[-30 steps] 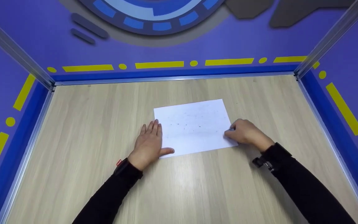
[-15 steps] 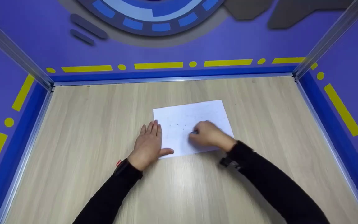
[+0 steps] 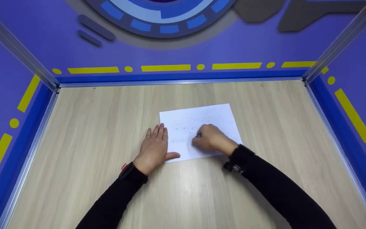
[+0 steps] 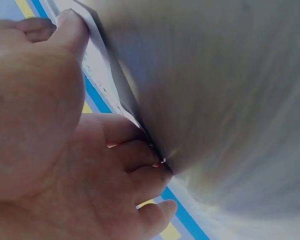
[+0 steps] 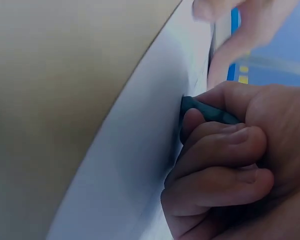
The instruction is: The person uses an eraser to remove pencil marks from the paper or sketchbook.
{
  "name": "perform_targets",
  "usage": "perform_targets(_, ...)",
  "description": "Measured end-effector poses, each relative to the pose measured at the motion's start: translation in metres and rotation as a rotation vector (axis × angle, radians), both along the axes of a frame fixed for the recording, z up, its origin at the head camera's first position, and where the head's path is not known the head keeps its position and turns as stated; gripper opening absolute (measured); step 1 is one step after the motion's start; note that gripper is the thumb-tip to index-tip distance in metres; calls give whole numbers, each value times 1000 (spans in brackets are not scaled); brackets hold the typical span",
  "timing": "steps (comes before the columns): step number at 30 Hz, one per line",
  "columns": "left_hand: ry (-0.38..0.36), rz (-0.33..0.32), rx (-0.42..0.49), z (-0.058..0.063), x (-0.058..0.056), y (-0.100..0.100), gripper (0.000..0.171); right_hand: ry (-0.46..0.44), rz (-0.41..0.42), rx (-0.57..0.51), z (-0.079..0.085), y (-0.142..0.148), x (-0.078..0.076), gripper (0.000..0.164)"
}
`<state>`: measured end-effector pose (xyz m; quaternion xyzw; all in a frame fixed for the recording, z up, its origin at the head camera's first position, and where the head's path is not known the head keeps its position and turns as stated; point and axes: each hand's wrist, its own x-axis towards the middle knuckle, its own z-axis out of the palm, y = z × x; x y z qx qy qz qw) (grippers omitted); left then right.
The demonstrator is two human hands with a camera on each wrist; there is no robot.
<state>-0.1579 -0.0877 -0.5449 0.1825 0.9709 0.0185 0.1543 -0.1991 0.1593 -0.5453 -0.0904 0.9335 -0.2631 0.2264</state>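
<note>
A white sheet of paper [image 3: 183,116] lies slightly turned on the wooden table, with small dark specks over its surface. My left hand [image 3: 153,148] rests flat along the sheet's left edge, fingers straight and thumb over the lower left corner. Over the sheet's lower middle, my right hand [image 3: 211,138] pinches a small dark blue-green lump [image 5: 210,111], soft-looking like putty or an eraser. In the right wrist view its end meets the paper, while the curled fingers [image 5: 217,187] hide the rest of it. Its exact kind is unclear.
The wooden table [image 3: 106,114] is bounded by a purple-blue back wall [image 3: 170,57] and side walls with yellow marks. Metal rails [image 3: 183,82] run along the table's edges. Black bands with small devices sit on both wrists.
My right hand, holding the lump, has moved left from the sheet's right edge to its lower middle, with little shift in the last half second. The left hand stays in place.
</note>
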Motion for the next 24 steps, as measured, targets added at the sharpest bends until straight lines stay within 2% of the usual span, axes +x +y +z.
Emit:
perform_targets(6, -6, 4, 3, -1, 1, 0, 121, 8, -103, -4, -4, 77, 5, 31)
perform_targets(9, -8, 7, 17, -2, 1, -1, 121, 10, -138, 12, -3, 106, 8, 34)
perform_targets(12, -8, 6, 26, -2, 2, -1, 121, 4, -154, 27, -3, 121, 10, 41)
perform_targets(15, -15, 7, 37, -2, 2, -1, 121, -15, -163, 32, -2, 121, 11, 44)
perform_targets(18, -23, 8, 44, -3, 2, 0, 121, -45, -170, 17, 0, 109, 9, 46)
perform_targets(24, -7, 1, 37, -1, 0, 0, 121, -8, -68, -21, 11, 48, 2, 48)
